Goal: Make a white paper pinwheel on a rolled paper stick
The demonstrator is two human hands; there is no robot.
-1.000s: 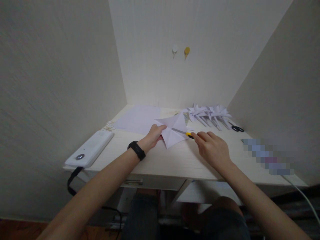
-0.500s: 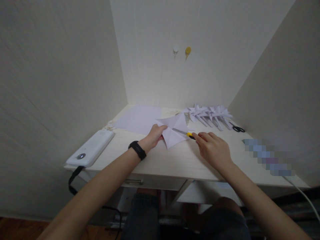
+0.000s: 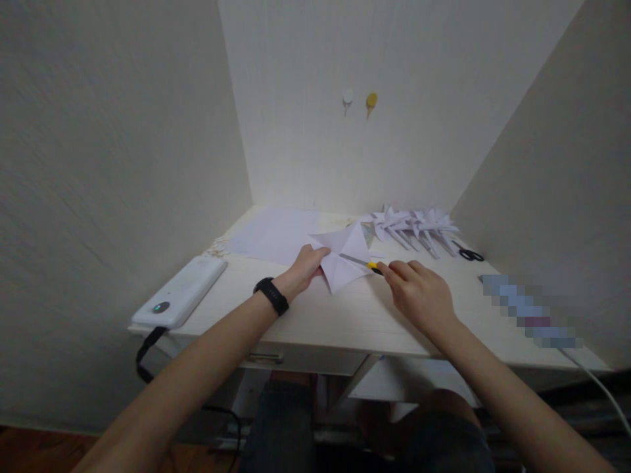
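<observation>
Creased white paper (image 3: 341,261), pointed corners, under a thin yellow-handled blade (image 3: 361,262).

The pale wooden desk (image 3: 345,315) carried flat paper sheets (image 3: 276,233), a creased sheet (image 3: 340,259) and folded paper shapes (image 3: 411,223). Black scissors (image 3: 468,253) lay at its right, a white device (image 3: 180,292) at its left edge.
</observation>
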